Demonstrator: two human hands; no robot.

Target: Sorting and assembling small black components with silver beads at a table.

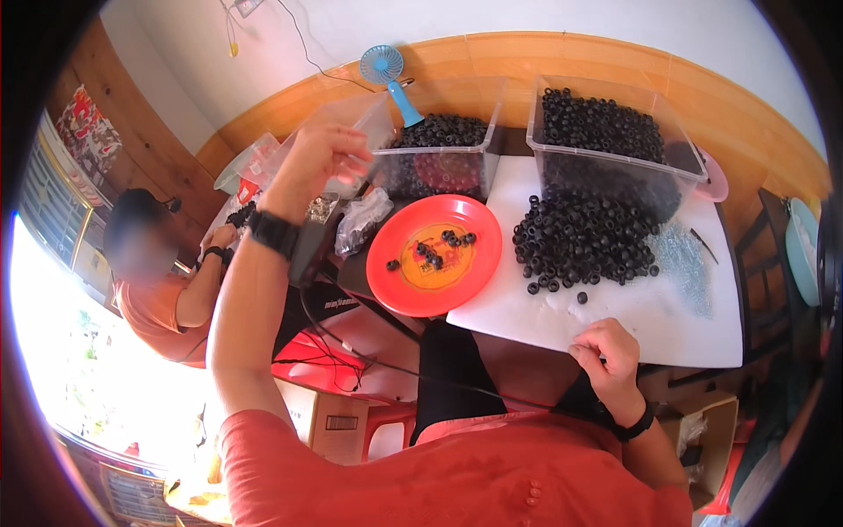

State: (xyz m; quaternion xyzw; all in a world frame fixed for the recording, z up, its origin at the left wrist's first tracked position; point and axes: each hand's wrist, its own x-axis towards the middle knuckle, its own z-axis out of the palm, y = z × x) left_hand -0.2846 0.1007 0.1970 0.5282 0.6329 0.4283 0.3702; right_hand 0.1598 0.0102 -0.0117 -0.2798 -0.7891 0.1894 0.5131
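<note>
My left hand (327, 160) is raised at the near left side of a clear bin (439, 156) of black bead-like rings. Its fingers are bent but apart, and I see nothing in them. At the front edge of the white board (500, 303), my right hand (608, 358) is closed, thumb against forefinger; what it may pinch is too small to make out. Just beyond it lies one loose black ring (582, 298). A large heap of black rings (584, 241) covers the board's middle. Between my hands, a red plate (479, 233) with a yellow centre carries several rings.
A second clear bin (606, 162) of rings stands behind the heap. Small pale-blue pieces (685, 263) lie at its right. A blue fan (392, 83) rises by the left bin. Next to the plate sits a plastic bag (362, 221). A cable (395, 364) crosses my lap. Another person (162, 281) sits at left.
</note>
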